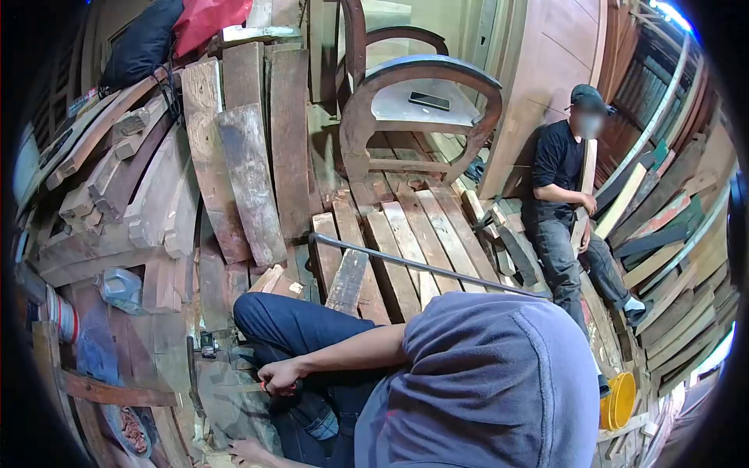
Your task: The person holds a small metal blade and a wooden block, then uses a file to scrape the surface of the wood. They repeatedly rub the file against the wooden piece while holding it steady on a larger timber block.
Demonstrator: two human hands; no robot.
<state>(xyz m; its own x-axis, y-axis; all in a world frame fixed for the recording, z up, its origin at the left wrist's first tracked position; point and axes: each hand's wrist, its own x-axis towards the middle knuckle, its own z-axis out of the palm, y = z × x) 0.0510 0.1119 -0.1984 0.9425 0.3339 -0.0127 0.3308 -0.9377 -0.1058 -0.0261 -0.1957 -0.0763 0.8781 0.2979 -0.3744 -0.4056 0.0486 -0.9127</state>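
Observation:
My right hand (281,377) is closed around a red-handled tool (295,387), whose thin blade reaches left over the wooden floor boards. I cannot tell what kind of tool it is. Lower down, my left hand (248,450) lies with its fingers stretched out on the wood, partly cut off by the bottom edge. Between the hands and my grey shirt are my bent legs (304,321) in dark blue trousers. Left of the tool stands a dark upright bar (193,377), and a small black device (208,345) sits just above it.
A wooden chair frame (421,78) carries a phone (430,101). Stacked planks (250,171) lean at the back left. A person (562,179) sits at the right, holding a wood piece. Around me are a yellow bucket (618,399), a plastic jug (122,290) and a long dark strip (421,266).

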